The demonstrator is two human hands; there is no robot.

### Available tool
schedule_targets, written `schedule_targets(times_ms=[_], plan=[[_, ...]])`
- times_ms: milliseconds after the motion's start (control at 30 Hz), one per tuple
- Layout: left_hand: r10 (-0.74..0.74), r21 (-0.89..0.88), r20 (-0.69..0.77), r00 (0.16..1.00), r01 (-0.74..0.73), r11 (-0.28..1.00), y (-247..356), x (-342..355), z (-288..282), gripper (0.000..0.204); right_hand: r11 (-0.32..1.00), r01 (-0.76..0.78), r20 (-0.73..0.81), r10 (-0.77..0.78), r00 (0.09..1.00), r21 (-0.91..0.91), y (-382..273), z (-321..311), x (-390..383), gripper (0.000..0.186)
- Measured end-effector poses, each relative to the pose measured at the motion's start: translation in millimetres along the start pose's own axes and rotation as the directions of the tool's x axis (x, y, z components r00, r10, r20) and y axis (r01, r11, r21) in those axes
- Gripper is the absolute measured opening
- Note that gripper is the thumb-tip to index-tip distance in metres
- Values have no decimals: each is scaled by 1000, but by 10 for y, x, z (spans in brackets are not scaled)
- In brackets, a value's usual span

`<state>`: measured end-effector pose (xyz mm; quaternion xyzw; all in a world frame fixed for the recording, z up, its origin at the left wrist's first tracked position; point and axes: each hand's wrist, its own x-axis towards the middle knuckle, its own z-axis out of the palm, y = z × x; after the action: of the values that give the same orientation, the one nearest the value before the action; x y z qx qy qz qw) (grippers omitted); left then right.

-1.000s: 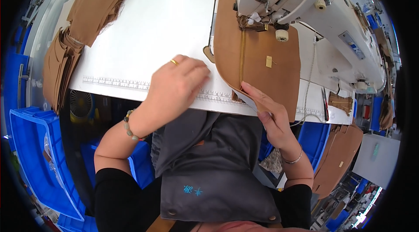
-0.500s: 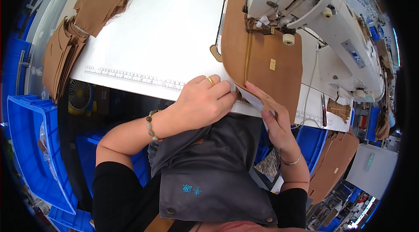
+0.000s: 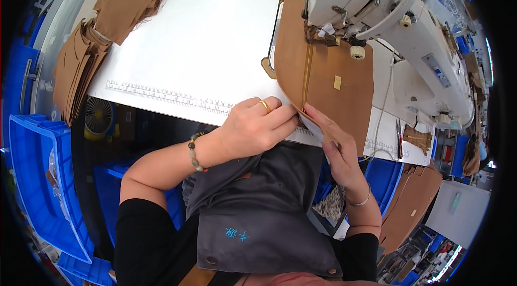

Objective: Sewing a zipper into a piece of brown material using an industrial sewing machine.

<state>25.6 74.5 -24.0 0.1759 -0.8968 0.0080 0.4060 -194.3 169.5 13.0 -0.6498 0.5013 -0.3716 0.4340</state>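
Observation:
A brown panel (image 3: 350, 87) with a lengthwise zip (image 3: 307, 73) and small pale tab (image 3: 337, 82) lies under the white sewing machine's head (image 3: 344, 1). Its lower left corner is lifted, showing a pale underside (image 3: 313, 129). My left hand (image 3: 261, 127), fingers curled, is closed on that corner beside the zip's near end; its fingertips are partly hidden. My right hand (image 3: 342, 154) grips the same panel's near edge, thumb below and fingers along the brown face.
Brown piece stacks (image 3: 121, 3) lie at the white table's (image 3: 188, 27) left. Scissors (image 3: 399, 140) and a small brown piece (image 3: 417, 138) are at right. Blue bins (image 3: 43, 124), a fan (image 3: 98, 118) and more brown panels (image 3: 404, 210) flank the table. A cord (image 3: 383, 104) hangs near the machine.
My left hand has moved right from over the bare table to the panel's lifted corner and closed there. My right hand stays on the edge, shifted only slightly.

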Motion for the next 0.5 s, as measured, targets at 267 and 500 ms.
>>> schedule_targets(times_ms=[267, 500], plan=[[44, 109, 113, 993, -57, 992, 44, 35, -33, 14, 988, -139, -556, 79, 827, -67, 445, -741, -146, 53], [22, 373, 402, 915, -186, 909, 319, 197, -97, 18, 684, -357, 39, 434, 900, 637, 867, -1342, -521, 42]])
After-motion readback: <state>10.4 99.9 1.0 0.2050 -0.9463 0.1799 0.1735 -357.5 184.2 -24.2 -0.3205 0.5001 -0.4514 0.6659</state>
